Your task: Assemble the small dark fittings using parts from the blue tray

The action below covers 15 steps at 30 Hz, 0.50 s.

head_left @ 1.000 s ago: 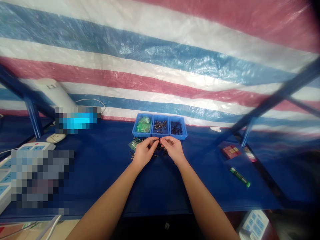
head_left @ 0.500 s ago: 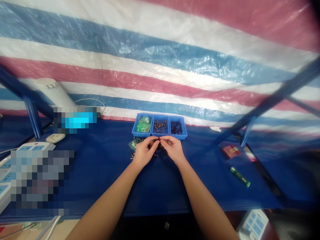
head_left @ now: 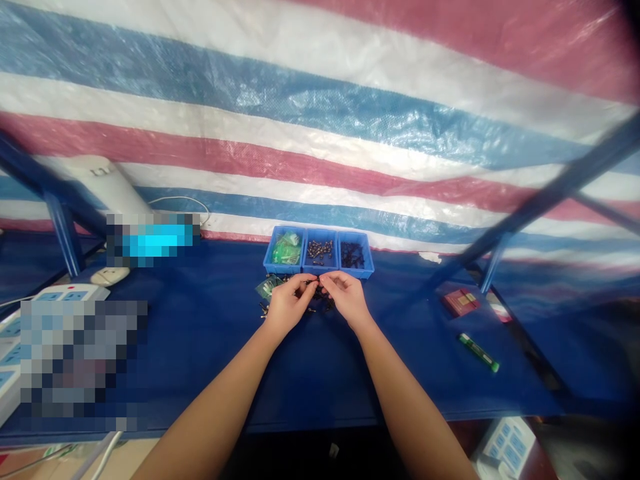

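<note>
A small dark part [head_left: 316, 281] was pinched between the fingertips of the left hand [head_left: 287, 303] and the right hand [head_left: 346, 297], just in front of the blue trays [head_left: 320, 270]. Its shape was too small to make out. A loose scatter of dark pieces [head_left: 327, 305] lay on the blue tabletop [head_left: 210, 333] beneath both hands, partly hidden by them.

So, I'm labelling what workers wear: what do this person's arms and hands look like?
Both forearms are bare, no sleeves in view. The left hand and right hand wear no gloves; no watch, bracelet or ring shows at this size.
</note>
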Motion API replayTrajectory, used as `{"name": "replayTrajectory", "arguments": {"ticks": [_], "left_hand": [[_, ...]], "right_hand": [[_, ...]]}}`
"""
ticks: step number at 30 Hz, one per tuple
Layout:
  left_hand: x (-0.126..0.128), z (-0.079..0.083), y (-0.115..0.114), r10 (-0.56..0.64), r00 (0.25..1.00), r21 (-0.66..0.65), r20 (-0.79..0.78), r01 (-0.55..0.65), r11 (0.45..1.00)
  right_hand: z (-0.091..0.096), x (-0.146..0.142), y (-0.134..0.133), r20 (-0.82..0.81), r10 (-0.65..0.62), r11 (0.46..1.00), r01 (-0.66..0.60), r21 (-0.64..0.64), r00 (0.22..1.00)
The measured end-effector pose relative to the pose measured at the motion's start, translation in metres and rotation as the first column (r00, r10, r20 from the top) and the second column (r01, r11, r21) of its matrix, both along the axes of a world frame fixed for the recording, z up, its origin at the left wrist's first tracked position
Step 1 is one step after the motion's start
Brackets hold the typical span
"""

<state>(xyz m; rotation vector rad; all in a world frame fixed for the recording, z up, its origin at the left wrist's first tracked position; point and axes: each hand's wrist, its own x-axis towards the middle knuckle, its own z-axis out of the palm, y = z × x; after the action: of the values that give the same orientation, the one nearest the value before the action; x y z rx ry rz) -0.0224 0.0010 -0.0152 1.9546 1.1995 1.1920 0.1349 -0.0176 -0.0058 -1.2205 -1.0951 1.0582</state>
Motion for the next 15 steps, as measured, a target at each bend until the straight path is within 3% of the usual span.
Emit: {"name": "replayTrajectory", "arguments": {"ticks": [8, 15], "left_hand": [[0.0009, 0.0006, -0.0010, -0.016, 1.000, -0.010, 0.025, 0.016, 1.000], [0.0007, 0.0028, -0.0020, -0.012, 1.000, -0.029, -0.002, 0.012, 1.000]], "right_hand": [[0.0007, 0.0002, -0.0009, -0.032, -0.016, 1.000, 0.017, 0.008, 0.999], [0.0028, 0.0047, 0.0012, -0.122, -0.143, 0.990, 0.142, -0.016, 0.982]]}}
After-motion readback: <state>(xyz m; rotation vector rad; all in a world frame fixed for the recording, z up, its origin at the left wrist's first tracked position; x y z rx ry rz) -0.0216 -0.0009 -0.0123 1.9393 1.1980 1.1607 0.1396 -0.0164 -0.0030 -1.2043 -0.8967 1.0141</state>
